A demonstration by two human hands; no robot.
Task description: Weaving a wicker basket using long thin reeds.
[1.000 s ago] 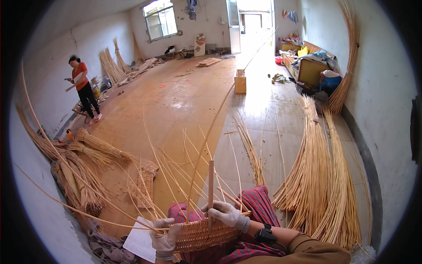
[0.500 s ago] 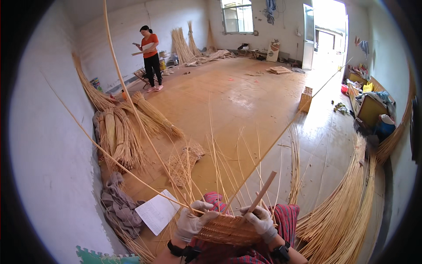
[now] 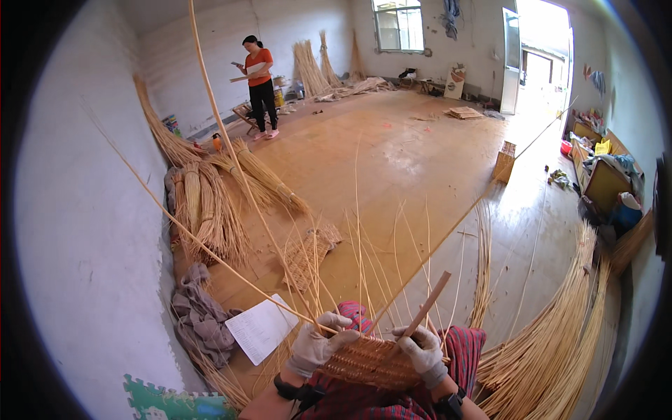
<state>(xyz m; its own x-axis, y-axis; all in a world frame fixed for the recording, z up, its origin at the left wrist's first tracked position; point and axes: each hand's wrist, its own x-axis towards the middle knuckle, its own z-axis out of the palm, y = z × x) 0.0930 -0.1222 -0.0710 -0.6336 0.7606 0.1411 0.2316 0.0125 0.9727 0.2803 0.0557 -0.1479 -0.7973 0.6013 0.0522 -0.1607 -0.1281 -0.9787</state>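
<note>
Poking into the lower left of the frame is a green foam mat [image 3: 171, 406], with a crumpled grey cloth [image 3: 201, 315] above it and a sheet of paper [image 3: 262, 329] just right of that. Then two long canes [image 3: 189, 234] slant down to the left hand [image 3: 316, 346], gloved, at bottom center. That grip is closed over the left end of the woven piece [image 3: 371, 364], thumb along the upper edge; can't tell which canes it's pinching and which are just woven in.

The woven piece itself sits at bottom center, right between the two hands, long axis running roughly left to right with a slight dip toward the right. Both hands touch it, so neither's really nearer. Thin stakes fan up from its top edge.

Next along, a flat wooden stick [image 3: 430, 301] leans up and to the right, its lower end overlapping the weave. The right hand [image 3: 422, 352], also gloved, is wrapped around it at the right end, so that grip's full. Both forearms come up from the lower edge, angled inward. Far right, a big cane bundle [image 3: 553, 329] spreads over the floor.
</note>
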